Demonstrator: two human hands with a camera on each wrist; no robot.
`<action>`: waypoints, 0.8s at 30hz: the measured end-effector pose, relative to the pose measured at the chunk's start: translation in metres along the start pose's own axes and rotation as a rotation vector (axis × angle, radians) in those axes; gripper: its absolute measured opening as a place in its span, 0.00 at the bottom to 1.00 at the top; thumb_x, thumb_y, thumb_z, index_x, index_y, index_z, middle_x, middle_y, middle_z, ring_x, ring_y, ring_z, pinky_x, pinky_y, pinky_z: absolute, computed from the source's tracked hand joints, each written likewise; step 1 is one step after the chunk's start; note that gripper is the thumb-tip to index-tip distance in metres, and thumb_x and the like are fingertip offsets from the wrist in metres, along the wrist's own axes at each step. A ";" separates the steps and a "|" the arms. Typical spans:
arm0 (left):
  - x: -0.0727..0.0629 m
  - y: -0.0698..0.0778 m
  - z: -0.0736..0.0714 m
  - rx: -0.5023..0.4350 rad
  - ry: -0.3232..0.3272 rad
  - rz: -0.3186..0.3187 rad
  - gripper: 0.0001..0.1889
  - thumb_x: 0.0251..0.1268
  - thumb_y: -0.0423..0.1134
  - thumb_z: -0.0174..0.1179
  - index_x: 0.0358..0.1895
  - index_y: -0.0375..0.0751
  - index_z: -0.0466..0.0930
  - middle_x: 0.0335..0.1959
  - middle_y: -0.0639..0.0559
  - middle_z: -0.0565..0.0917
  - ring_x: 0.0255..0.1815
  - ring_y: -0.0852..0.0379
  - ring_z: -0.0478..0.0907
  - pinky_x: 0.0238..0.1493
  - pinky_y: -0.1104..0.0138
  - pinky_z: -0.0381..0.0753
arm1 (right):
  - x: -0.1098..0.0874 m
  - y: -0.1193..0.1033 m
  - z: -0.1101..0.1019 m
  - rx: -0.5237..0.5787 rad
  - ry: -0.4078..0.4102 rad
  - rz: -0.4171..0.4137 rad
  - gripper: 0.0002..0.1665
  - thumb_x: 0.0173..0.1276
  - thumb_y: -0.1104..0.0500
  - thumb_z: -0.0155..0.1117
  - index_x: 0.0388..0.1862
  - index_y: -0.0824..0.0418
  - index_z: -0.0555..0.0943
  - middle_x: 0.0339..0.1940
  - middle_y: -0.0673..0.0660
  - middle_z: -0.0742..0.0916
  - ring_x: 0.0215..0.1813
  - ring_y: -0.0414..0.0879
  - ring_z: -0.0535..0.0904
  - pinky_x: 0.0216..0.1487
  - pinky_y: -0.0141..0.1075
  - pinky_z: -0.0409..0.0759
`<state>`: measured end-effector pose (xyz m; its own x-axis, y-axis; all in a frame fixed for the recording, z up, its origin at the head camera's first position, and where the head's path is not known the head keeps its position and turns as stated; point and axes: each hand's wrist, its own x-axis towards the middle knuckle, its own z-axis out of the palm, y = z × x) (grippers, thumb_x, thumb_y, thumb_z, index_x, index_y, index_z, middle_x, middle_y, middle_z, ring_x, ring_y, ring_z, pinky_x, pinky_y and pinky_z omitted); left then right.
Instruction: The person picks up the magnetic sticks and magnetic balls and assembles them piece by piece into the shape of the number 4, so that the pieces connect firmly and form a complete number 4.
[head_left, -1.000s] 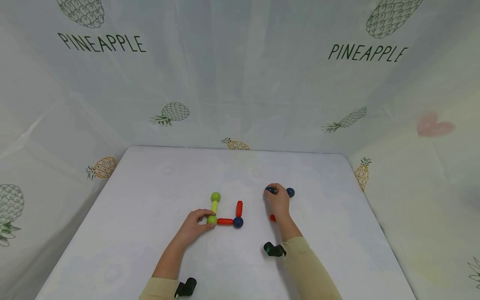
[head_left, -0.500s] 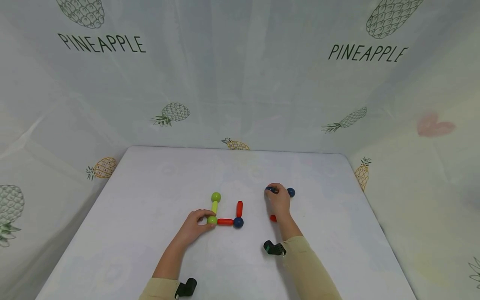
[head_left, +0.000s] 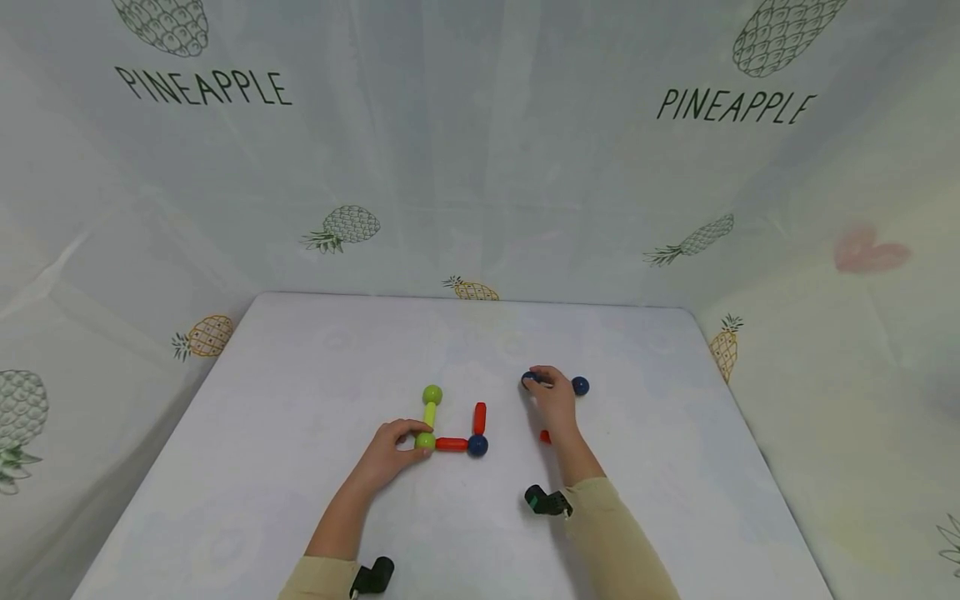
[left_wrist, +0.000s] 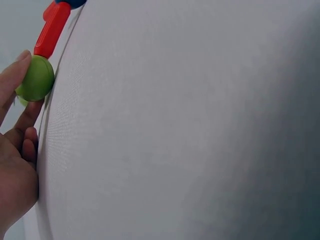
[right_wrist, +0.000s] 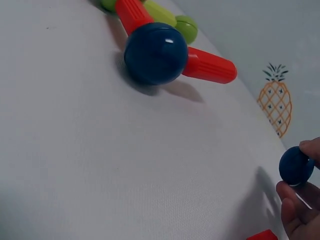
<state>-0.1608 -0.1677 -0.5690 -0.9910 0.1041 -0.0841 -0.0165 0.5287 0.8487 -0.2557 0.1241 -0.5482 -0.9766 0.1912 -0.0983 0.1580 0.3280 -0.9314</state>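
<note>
My left hand pinches a green ball at the near left corner of a joined ball-and-stick shape. From that ball a yellow-green stick runs back to a second green ball. A red stick leads right to a blue ball, and another red stick points back from it with a bare far end. To the right, my right hand holds a separate blue ball between thumb and fingers, off the table in the right wrist view.
Another blue ball lies just right of my right hand. A red piece shows partly behind my right wrist. Pineapple-print cloth hangs behind the white table.
My right hand has shifted slightly left with its blue ball, which shows more now. The left hand and the joined shape stay nearly still.
</note>
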 end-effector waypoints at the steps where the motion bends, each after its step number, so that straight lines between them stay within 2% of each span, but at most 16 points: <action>1: 0.000 0.000 0.000 -0.002 0.001 -0.003 0.15 0.55 0.37 0.73 0.46 0.51 0.85 0.44 0.58 0.80 0.49 0.53 0.71 0.54 0.55 0.72 | -0.002 -0.001 0.001 0.010 -0.008 0.000 0.19 0.65 0.59 0.68 0.54 0.62 0.81 0.53 0.63 0.83 0.55 0.57 0.76 0.50 0.46 0.76; 8: 0.000 0.000 -0.001 0.002 0.011 -0.024 0.14 0.55 0.37 0.73 0.46 0.53 0.85 0.44 0.59 0.80 0.49 0.54 0.70 0.53 0.56 0.72 | -0.012 -0.005 0.010 0.018 -0.043 -0.005 0.20 0.65 0.58 0.68 0.56 0.58 0.81 0.53 0.57 0.83 0.53 0.52 0.76 0.46 0.42 0.77; 18: 0.003 -0.003 -0.001 0.002 -0.008 -0.015 0.15 0.55 0.39 0.73 0.46 0.55 0.85 0.45 0.60 0.80 0.48 0.54 0.70 0.52 0.57 0.72 | -0.019 -0.011 0.020 0.043 -0.124 -0.040 0.20 0.66 0.59 0.67 0.57 0.61 0.80 0.51 0.59 0.83 0.43 0.48 0.82 0.43 0.38 0.79; 24: 0.003 -0.003 -0.002 -0.009 -0.013 -0.010 0.15 0.55 0.39 0.73 0.46 0.55 0.85 0.45 0.61 0.81 0.47 0.54 0.70 0.52 0.57 0.71 | -0.021 -0.012 0.026 0.060 -0.154 -0.035 0.20 0.67 0.59 0.67 0.57 0.62 0.80 0.53 0.61 0.82 0.42 0.48 0.83 0.42 0.37 0.79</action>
<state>-0.1638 -0.1706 -0.5703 -0.9890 0.1098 -0.0992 -0.0275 0.5225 0.8522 -0.2410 0.0921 -0.5440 -0.9929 0.0347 -0.1135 0.1187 0.2753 -0.9540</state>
